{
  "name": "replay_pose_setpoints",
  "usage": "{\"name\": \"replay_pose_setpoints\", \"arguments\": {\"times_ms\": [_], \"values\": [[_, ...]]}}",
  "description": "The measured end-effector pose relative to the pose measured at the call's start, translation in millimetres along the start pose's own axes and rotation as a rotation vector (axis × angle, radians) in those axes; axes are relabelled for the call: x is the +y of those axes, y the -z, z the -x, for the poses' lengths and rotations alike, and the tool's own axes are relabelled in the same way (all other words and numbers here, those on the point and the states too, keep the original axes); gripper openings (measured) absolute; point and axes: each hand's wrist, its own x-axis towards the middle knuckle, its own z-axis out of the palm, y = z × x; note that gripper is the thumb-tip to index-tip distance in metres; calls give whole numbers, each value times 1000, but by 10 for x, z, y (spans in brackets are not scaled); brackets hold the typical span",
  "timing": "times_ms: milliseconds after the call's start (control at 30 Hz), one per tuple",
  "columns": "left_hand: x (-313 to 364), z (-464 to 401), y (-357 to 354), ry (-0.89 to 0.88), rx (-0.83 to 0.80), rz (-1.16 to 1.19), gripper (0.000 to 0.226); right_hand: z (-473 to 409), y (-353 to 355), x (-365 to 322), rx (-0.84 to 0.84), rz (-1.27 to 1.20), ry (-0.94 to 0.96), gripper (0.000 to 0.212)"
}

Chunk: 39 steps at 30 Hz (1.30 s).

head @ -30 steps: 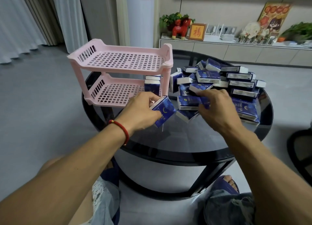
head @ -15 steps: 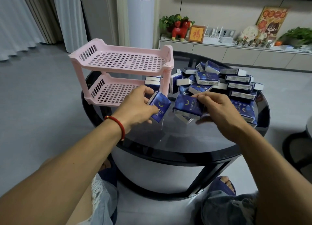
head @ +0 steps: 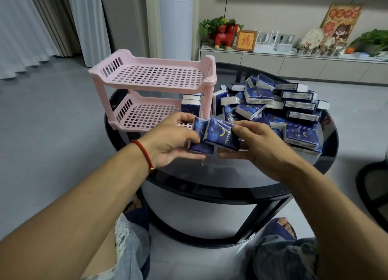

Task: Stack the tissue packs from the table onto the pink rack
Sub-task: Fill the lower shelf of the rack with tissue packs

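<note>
Holding tissue packs (head: pixel 220 135) | pink rack (head: pixel 151 78) lower shelf: two packs (head: pixel 190 103)

Both forearms are bare, without sleeves. The left wrist carries 1 red cord bracelet (head: pixel 144 153) with a small bead. The legs wear light blue distressed jeans (head: pixel 130 244) with frayed white tears. The right foot wears 1 dark blue open-toe slipper (head: pixel 277 230).
</note>
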Motion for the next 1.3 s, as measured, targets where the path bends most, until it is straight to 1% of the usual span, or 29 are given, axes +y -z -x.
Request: {"name": "replay_pose_setpoints", "arguments": {"times_ms": [67,133,167,300,400,433,533,567,600,700,767,867,967,1067,1200,1300], "values": [[-26,-26,4,7,22,42,57,-40,-100,117,125,18,38,29],[-53,-30,-9,-2,35,40,56,-39,-208,240,232,113,58,32],[-68,-24,-13,-14,38,30,57,-42,-245,301,256,170,66,32],[-146,-15,4,-100,82,-86,62,-90,-307,468,224,401,82,31],[-183,-51,101,-182,141,-243,64,-140,-312,452,180,608,132,21],[-189,-49,130,-200,140,-300,63,-139,-315,425,165,655,160,24],[-247,-39,196,-214,96,-446,61,-140,-335,388,109,733,245,57],[-274,-38,206,-219,73,-472,59,-138,-356,391,80,742,254,61],[-297,-39,219,-227,53,-489,58,-147,-368,406,56,745,265,60],[-322,-38,281,-261,21,-542,58,-184,-360,433,47,754,252,47],[-353,-39,320,-272,2,-565,63,-200,-342,436,46,747,249,43],[-416,-46,334,-310,20,-561,59,-215,-362,447,51,730,268,43],[-351,-60,383,-338,72,-516,53,-226,-385,411,51,659,277,48],[-213,-128,497,-385,173,-504,49,-238,-369,333,138,576,280,49],[-107,-300,560,-433,272,-579,52,-281,-322,269,275,528,257,33],[-81,-477,546,-444,319,-636,58,-335,-303,269,333,532,234,27]]}}
